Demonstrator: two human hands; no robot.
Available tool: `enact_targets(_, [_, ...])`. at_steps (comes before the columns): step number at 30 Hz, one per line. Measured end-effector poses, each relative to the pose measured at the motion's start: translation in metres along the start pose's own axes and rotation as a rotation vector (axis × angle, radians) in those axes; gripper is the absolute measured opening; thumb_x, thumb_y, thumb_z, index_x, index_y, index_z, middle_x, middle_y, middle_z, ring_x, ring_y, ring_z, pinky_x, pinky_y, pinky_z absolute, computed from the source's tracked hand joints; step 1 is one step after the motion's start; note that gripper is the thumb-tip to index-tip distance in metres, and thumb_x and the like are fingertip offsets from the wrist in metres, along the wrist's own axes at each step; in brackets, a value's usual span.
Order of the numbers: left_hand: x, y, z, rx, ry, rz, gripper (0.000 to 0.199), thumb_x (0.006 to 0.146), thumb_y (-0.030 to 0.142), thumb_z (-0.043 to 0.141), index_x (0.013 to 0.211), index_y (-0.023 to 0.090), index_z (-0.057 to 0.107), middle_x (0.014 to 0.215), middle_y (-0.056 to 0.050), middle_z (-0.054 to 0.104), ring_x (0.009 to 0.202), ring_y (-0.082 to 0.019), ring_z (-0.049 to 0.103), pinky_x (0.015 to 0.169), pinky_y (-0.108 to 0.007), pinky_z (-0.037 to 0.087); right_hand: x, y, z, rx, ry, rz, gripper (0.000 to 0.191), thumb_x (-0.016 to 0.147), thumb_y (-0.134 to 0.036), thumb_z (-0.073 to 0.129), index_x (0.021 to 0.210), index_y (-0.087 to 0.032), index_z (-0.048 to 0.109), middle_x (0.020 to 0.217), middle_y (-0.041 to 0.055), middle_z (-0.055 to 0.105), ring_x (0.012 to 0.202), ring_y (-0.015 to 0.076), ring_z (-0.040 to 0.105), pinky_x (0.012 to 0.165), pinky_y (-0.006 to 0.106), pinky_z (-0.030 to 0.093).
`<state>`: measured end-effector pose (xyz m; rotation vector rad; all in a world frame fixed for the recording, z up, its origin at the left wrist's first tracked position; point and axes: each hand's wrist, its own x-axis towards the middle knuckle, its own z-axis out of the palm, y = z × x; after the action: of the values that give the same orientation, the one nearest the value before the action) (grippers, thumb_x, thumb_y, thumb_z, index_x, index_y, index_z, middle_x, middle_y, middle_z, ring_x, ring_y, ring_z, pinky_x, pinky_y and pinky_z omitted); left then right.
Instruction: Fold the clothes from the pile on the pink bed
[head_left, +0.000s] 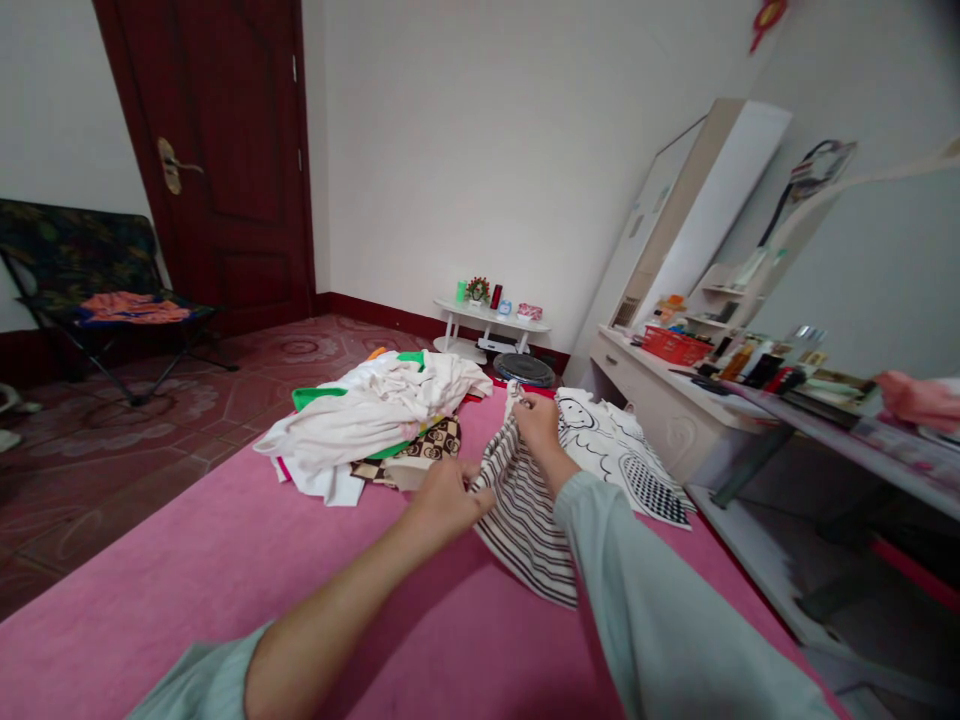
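A black-and-white striped garment [529, 530] hangs between my two hands over the pink bed cover [247, 540]. My left hand [450, 497] pinches its left edge. Farther up and to the right, my right hand [538, 425] is closed on its gathered upper edge. The garment's lower part spreads toward me, touching the cover or just above it; I cannot tell which. Left of it lies a heap of white clothes [360, 420], with a brown checked cloth [439, 440] under its near side. On the right, partly behind my right sleeve, rests a white garment with black drawings [622, 450].
A dressing table [652, 385] with a red basket [675, 345] and several bottles stands along the right. Past the bed's far edge are a low white table [491, 318] and a round dark object [525, 369]. A folding chair [82, 270] sits left, near the door [217, 150].
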<state>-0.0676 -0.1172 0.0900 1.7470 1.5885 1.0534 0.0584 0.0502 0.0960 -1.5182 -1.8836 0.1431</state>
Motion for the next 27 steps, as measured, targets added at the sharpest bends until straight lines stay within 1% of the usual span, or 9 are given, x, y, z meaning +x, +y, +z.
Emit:
enact_targets(2, [-0.005, 0.021, -0.012, -0.002, 0.146, 0.111, 0.02, 0.066, 0.021, 0.048, 0.051, 0.019, 0.034, 0.051, 0.006, 0.033, 0.051, -0.009, 0.035, 0.051, -0.023, 0.024, 0.011, -0.004, -0.018, 0.252, 0.09, 0.03, 0.044, 0.079, -0.022, 0.044, 0.116, -0.01, 0.065, 0.105, 0.0076, 0.071, 0.091, 0.0181, 0.066, 0.076, 0.025, 0.05])
enact_targets(4, [-0.014, 0.043, -0.02, 0.054, 0.26, 0.221, 0.02, 0.066, 0.021, 0.05, 0.053, 0.019, 0.033, 0.053, 0.005, 0.037, 0.053, -0.009, 0.037, 0.054, -0.023, 0.026, 0.017, -0.009, -0.033, 0.659, 0.175, 0.069, 0.046, 0.074, -0.024, 0.05, 0.113, -0.008, 0.066, 0.095, 0.0068, 0.073, 0.08, 0.0179, 0.066, 0.069, 0.026, 0.052])
enact_targets(6, [-0.024, 0.06, -0.021, 0.131, 0.294, 0.296, 0.019, 0.067, 0.02, 0.05, 0.056, 0.02, 0.034, 0.054, 0.005, 0.041, 0.055, -0.01, 0.039, 0.056, -0.024, 0.028, 0.015, -0.008, -0.042, 1.031, 0.227, 0.112, 0.044, 0.065, -0.024, 0.058, 0.105, -0.007, 0.069, 0.084, 0.0051, 0.073, 0.071, 0.0172, 0.065, 0.065, 0.028, 0.053])
enact_targets(8, [-0.034, 0.071, -0.012, 0.2, 0.26, 0.321, 0.016, 0.069, 0.02, 0.05, 0.059, 0.021, 0.038, 0.058, 0.003, 0.047, 0.057, -0.012, 0.043, 0.057, -0.025, 0.03, 0.005, 0.004, -0.043, 1.182, 0.247, 0.159, 0.043, 0.06, -0.024, 0.064, 0.099, -0.009, 0.071, 0.079, 0.0036, 0.072, 0.069, 0.0168, 0.065, 0.067, 0.029, 0.054])
enact_targets(12, [-0.05, 0.068, 0.026, 0.192, 0.041, 0.32, 0.004, 0.077, 0.024, 0.054, 0.073, 0.022, 0.053, 0.078, -0.001, 0.062, 0.069, -0.015, 0.053, 0.063, -0.025, 0.037, -0.033, 0.065, -0.031, 1.019, 0.255, 0.336, 0.042, 0.06, -0.03, 0.064, 0.097, -0.01, 0.07, 0.081, 0.0064, 0.073, 0.076, 0.0209, 0.067, 0.074, 0.036, 0.056])
enact_targets(15, [-0.063, 0.055, 0.057, 0.126, -0.242, 0.357, 0.018, 0.075, 0.031, 0.065, 0.091, 0.024, 0.061, 0.089, 0.0, 0.067, 0.077, -0.016, 0.059, 0.066, -0.024, 0.04, -0.065, 0.121, -0.03, 0.79, 0.27, 0.429, 0.042, 0.057, -0.026, 0.062, 0.094, -0.008, 0.069, 0.089, 0.0122, 0.072, 0.086, 0.0273, 0.066, 0.083, 0.047, 0.053])
enact_targets(19, [-0.077, 0.04, 0.083, 0.117, -0.521, 0.461, 0.021, 0.077, 0.039, 0.067, 0.093, 0.025, 0.067, 0.087, 0.001, 0.07, 0.077, -0.016, 0.062, 0.064, -0.023, 0.04, -0.097, 0.159, -0.043, 0.621, 0.31, 0.325, 0.044, 0.061, -0.025, 0.06, 0.102, -0.011, 0.067, 0.109, 0.0138, 0.067, 0.104, 0.027, 0.06, 0.099, 0.046, 0.042])
enact_targets(23, [-0.074, 0.034, 0.085, 0.104, -0.533, 0.464, 0.015, 0.082, 0.035, 0.062, 0.087, 0.024, 0.07, 0.08, 0.001, 0.071, 0.074, -0.014, 0.063, 0.063, -0.021, 0.04, -0.107, 0.158, -0.046, 0.536, 0.234, 0.153, 0.035, 0.069, -0.029, 0.057, 0.097, -0.012, 0.068, 0.101, 0.0121, 0.068, 0.093, 0.023, 0.062, 0.09, 0.04, 0.048])
enact_targets(27, [-0.048, 0.019, 0.067, 0.219, -0.338, 0.33, 0.018, 0.086, 0.03, 0.054, 0.087, 0.023, 0.071, 0.084, -0.001, 0.071, 0.079, -0.016, 0.063, 0.071, -0.024, 0.044, -0.108, 0.154, -0.046, 0.474, 0.223, 0.129, 0.031, 0.073, -0.03, 0.054, 0.094, -0.013, 0.069, 0.096, 0.0111, 0.068, 0.088, 0.0219, 0.062, 0.086, 0.039, 0.049])
